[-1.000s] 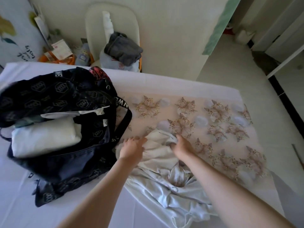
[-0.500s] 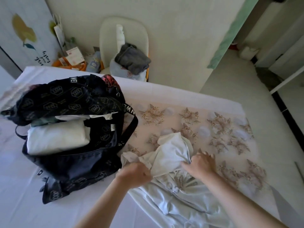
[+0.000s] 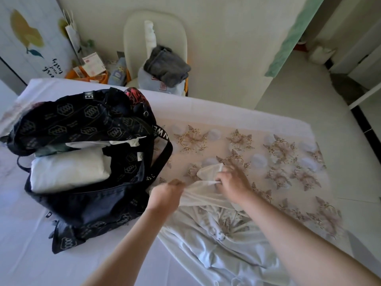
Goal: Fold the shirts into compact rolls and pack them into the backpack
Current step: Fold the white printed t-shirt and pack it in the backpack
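Off-white shirt [image 3: 206, 254] at left hand [image 3: 165, 198] and right hand [image 3: 233, 182], faint beige floral print. Left of them, black backpack [image 3: 86, 124] patterned with gold hexagons, white roll [image 3: 68, 170] inside. Beyond right hand, beige bedspread [image 3: 288, 172] with brown-gold flowers.

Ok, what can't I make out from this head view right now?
Head view only:
Crumpled white shirt: near end cut off by the bottom edge, part hidden under the right forearm.
Black patterned backpack: depth hidden under the rolled white shirt and flap.
Left hand fingertips: motion-blurred, curled behind the knuckles; right hand fingertips buried in cloth.
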### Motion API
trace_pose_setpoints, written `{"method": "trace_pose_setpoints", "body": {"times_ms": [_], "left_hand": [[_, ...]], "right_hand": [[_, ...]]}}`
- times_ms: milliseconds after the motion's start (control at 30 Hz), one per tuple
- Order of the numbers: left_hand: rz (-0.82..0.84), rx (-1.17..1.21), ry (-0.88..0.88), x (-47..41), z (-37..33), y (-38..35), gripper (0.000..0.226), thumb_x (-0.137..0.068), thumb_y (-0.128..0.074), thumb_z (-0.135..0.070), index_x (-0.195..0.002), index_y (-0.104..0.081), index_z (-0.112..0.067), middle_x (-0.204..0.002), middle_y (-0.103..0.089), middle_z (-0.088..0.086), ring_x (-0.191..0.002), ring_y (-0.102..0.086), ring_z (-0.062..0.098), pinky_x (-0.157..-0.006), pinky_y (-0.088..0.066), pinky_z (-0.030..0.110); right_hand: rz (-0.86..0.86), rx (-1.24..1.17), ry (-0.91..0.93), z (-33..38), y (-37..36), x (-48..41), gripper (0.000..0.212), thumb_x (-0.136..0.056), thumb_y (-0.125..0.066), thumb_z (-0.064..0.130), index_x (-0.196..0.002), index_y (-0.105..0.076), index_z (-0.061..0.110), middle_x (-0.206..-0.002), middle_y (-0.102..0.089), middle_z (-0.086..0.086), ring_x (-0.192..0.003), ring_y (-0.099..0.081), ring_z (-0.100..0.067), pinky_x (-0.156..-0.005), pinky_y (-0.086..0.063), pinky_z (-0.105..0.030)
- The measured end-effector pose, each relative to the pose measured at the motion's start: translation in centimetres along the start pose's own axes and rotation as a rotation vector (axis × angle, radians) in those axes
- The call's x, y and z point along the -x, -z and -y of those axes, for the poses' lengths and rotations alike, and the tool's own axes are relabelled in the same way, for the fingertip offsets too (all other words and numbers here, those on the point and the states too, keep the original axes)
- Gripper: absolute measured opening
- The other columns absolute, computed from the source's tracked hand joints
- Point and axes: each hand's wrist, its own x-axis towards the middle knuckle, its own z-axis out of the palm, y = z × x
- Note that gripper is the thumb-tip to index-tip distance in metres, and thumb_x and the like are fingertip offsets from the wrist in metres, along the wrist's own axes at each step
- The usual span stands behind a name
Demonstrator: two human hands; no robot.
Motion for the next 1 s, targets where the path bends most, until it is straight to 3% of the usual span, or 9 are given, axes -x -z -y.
{"method": "trace_pose_setpoints", "body": {"times_ms": [67, 167, 367, 467, 533, 633, 700, 833, 1000], "left_hand": [[-0.155, 0.127, 0.011, -1.4, 0.0, 1.5, 0.013, -0.088, -0.066, -0.014, -0.098, -0.072, -0.021, -0.102, -0.066, -0.006, -0.062, -0.066, 0.02, -0.043, -0.053, 0.032], [-0.232, 0.174, 0.097, -5.2, -1.5, 5.0, 0.018, -0.098, -0.053, -0.026, -0.102, -0.066, -0.014, -0.101, -0.054, 0.004, -0.066, -0.059, 0.028, -0.048, -0.049, 0.035], [-0.036, 0.015, 0.157, -14.9, -6.4, 10.0, 0.028, -0.103, -0.038, -0.034, -0.109, -0.06, -0.018, -0.101, -0.068, 0.01, -0.091, -0.065, 0.034, -0.064, -0.042, 0.034], [0.019, 0.362, 0.162, -19.9, -9.3, 10.4, 0.02, -0.101, -0.042, -0.03, -0.104, -0.057, -0.018, -0.09, -0.073, 0.005, -0.08, -0.071, 0.027, -0.066, -0.056, 0.038], [0.027, 0.543, 0.091, -21.7, -11.6, 9.7, 0.027, -0.102, -0.041, -0.028, -0.128, -0.05, -0.024, -0.114, -0.069, 0.002, -0.087, -0.069, 0.026, -0.065, -0.055, 0.035], [0.139, 0.575, 0.009, -21.2, -13.5, 7.1, 0.06, -0.102, -0.044, -0.022, -0.153, -0.015, -0.036, -0.144, -0.046, 0.002, -0.097, -0.063, 0.023, -0.069, -0.051, 0.026], [0.154, 0.466, 0.048, -19.3, -13.1, 4.5, 0.058, -0.101, -0.045, -0.017, -0.151, -0.023, -0.033, -0.146, -0.044, 0.007, -0.104, -0.06, 0.023, -0.078, -0.05, 0.028], [0.263, 0.211, 0.236, -15.7, -10.5, -0.4, 0.041, -0.098, -0.052, -0.026, -0.138, -0.042, -0.022, -0.136, -0.046, 0.007, -0.118, -0.049, 0.027, -0.093, -0.046, 0.039], [0.316, 0.106, 0.317, -15.1, -10.4, -2.3, 0.012, -0.098, -0.045, -0.019, -0.106, -0.053, -0.021, -0.111, -0.06, 0.004, -0.094, -0.059, 0.024, -0.074, -0.051, 0.035]], "right_hand": [[-0.106, -0.316, -0.113, -1.2, 0.8, -0.2, 0.008, -0.092, -0.063, 0.026, -0.087, -0.062, 0.02, -0.097, -0.056, 0.007, -0.093, -0.051, -0.013, -0.09, -0.044, -0.029], [-0.19, -0.794, -0.352, -3.3, 3.9, -0.5, 0.012, -0.098, -0.05, 0.023, -0.087, -0.05, 0.02, -0.075, -0.055, 0.003, -0.064, -0.05, -0.013, -0.057, -0.039, -0.025], [-0.271, -0.351, -0.242, -9.5, 8.7, -1.0, 0.036, -0.085, -0.072, 0.043, -0.094, -0.044, 0.021, -0.062, -0.045, 0.01, -0.048, -0.042, -0.01, -0.043, -0.03, -0.025], [-0.6, -0.113, -0.365, -12.9, 9.9, -2.1, 0.035, -0.081, -0.08, 0.029, -0.092, -0.053, 0.01, -0.064, -0.059, -0.002, -0.049, -0.056, -0.025, -0.047, -0.028, -0.024], [-0.698, -0.121, -0.588, -14.7, 10.5, -3.1, 0.033, -0.082, -0.075, 0.02, -0.103, -0.054, 0.004, -0.085, -0.065, -0.017, -0.072, -0.063, -0.036, -0.06, -0.035, -0.035], [-0.501, 0.018, -0.732, -16.2, 9.8, -3.7, 0.06, -0.074, -0.065, 0.01, -0.129, -0.044, 0.006, -0.124, -0.05, -0.025, -0.112, -0.048, -0.041, -0.088, -0.036, -0.047], [-0.34, 0.066, -0.565, -16.2, 8.3, -3.6, 0.071, -0.072, -0.063, 0.009, -0.138, -0.039, 0.012, -0.144, -0.037, -0.021, -0.13, -0.036, -0.04, -0.104, -0.032, -0.05], [0.032, -0.198, -0.275, -13.6, 4.3, -2.6, 0.055, -0.091, -0.061, 0.021, -0.143, -0.044, 0.02, -0.155, -0.034, -0.005, -0.142, -0.033, -0.024, -0.116, -0.031, -0.042], [0.217, -0.274, -0.231, -12.5, -0.8, -0.4, 0.082, -0.089, -0.058, 0.061, -0.155, -0.02, 0.031, -0.166, -0.003, -0.003, -0.153, -0.003, -0.024, -0.121, -0.016, -0.048]]}}
